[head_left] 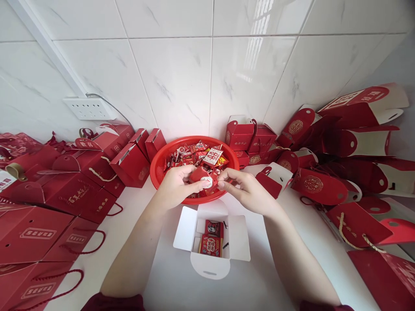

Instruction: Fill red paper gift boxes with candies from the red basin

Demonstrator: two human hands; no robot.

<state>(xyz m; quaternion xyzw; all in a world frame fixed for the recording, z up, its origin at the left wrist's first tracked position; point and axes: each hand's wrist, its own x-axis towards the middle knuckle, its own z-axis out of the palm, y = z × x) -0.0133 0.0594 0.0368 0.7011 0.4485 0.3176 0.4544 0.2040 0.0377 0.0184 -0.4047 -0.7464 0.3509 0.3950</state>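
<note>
Above the near rim of a red plastic basket [154, 166], my left hand [177, 183] is closed on a small red snack packet [197, 175] with a round white mark. My right hand [243, 188] is just right of it, thumb and forefinger pinched together by red wrapping; what they hold is not clear. Wrapped sweets [181, 155] fill the basket, with a white and red square packet [212, 157] on top. Below my hands stands an open gift box [210, 265], its white flaps folded outward. Inside lie a red and gold packet [210, 245] and another red packet [214, 228].
Red gift boxes [60, 190] with rope handles crowd the left side of the white table [175, 287]. More closed boxes [240, 134] stand behind the basket at right. Open red boxes [319, 183] pile up along the right. A power strip [89, 109] hangs on the tiled wall.
</note>
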